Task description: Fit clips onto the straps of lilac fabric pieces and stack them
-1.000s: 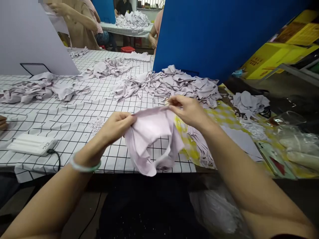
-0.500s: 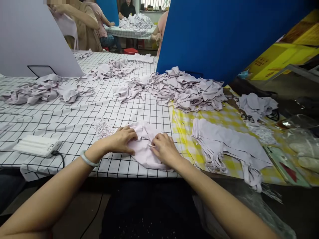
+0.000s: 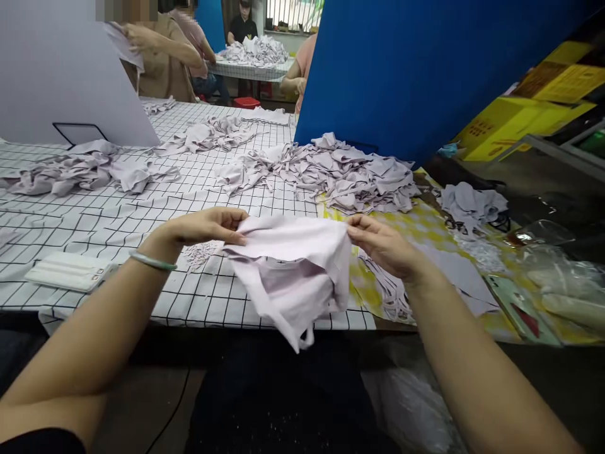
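Note:
A pale lilac camisole-like garment [image 3: 293, 243] hangs stretched between my hands at the table's front edge, its narrow straps dangling below. My left hand [image 3: 222, 225] pinches its upper left corner, and my right hand [image 3: 375, 239] pinches the upper right corner. Below the held edge the cloth gapes open, showing its inner side. To the right, partly behind my right forearm, lies a flat stack of similar garments [image 3: 458, 277] with straps hanging toward me. A small heap of thread or cloth scraps [image 3: 198, 253] sits under my left hand.
Crumpled garments form a large pile [image 3: 350, 170] before a blue panel [image 3: 401, 69], with another pile [image 3: 61, 170] at left. A white power bank [image 3: 69, 271] and a phone [image 3: 522, 309] lie near the front edge. Across the table a person in brown [image 3: 165, 69] handles cloth.
Half a second ago the garment lay on the table under both hands. Now it is lifted and spread by its upper corners, my hands farther apart.

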`<state>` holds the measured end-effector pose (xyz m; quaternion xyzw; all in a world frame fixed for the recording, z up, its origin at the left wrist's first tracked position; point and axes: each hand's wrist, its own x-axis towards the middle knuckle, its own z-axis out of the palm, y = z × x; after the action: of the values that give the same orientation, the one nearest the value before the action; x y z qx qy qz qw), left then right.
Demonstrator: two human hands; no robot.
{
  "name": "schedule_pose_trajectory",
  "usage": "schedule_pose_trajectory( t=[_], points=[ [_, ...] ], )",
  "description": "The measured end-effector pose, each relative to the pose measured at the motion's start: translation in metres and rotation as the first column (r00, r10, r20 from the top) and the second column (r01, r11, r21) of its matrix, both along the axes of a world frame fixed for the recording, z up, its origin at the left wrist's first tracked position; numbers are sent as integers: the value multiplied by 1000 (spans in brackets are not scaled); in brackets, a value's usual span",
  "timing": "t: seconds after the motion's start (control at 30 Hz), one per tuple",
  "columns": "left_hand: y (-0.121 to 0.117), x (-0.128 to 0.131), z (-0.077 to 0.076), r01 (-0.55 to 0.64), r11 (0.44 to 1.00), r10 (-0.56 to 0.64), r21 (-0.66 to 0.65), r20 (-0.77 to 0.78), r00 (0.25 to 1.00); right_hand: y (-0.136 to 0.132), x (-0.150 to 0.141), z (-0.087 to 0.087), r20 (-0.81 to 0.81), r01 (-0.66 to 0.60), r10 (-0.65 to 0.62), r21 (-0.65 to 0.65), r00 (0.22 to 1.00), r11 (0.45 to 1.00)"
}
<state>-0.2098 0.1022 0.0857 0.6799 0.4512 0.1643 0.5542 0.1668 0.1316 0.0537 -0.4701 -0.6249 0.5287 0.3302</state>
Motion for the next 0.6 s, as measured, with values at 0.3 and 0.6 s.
schedule_pose_trajectory(
  t=[0.3,0.6],
  points=[
    [-64,83,-97,-355,730,620,584,-346,704,-53,-40,-62,565,-97,-181,427,805,899],
    [-68,120,-129,-347,635,709,690,-343,617,-14,-73,-52,546,-23,-536,714,644,700]
  ],
)
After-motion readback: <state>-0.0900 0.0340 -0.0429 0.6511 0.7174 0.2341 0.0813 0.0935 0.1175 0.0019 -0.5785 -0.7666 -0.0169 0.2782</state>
